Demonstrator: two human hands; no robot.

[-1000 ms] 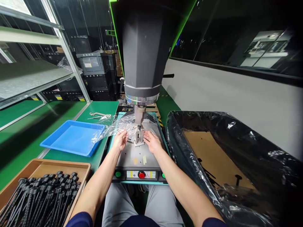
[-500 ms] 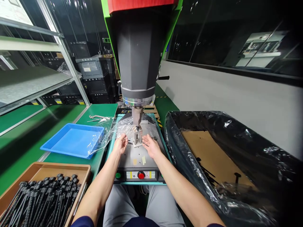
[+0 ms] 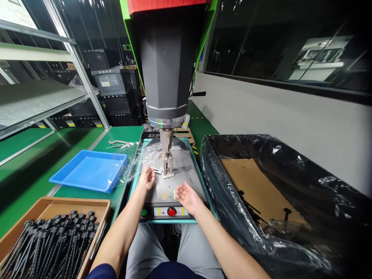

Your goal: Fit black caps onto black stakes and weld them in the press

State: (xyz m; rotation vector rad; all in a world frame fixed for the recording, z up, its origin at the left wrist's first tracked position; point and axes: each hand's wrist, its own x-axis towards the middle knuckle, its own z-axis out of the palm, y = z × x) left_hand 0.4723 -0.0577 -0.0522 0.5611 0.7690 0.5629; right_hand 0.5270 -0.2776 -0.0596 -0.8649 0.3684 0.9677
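A metal fixture [image 3: 167, 170] stands on the press's grey plate [image 3: 158, 195], directly under the metal tool [image 3: 166, 140] of a large black press head [image 3: 165, 73]. A small black piece [image 3: 167, 155] shows at the top of the fixture, by the tool's tip. My left hand [image 3: 147, 179] is just left of the fixture, fingers loosely curled and apart, with nothing visible in it. Lower and to the right, my right hand [image 3: 188, 197] is open and empty, palm turned inward, above the plate's front part.
A brown tray [image 3: 100, 205] of long black parts with round heads [image 3: 58, 236] lies at lower left. Behind it sits a blue tray [image 3: 90, 170], near clear plastic film. A black-lined bin [image 3: 215, 174] with several black parts stands right. Red [image 3: 171, 211] and green buttons [image 3: 144, 212] line the front.
My right hand has drawn back from the fixture, toward me and slightly right. My left hand has stayed nearly in place beside it. The view has shifted slightly.
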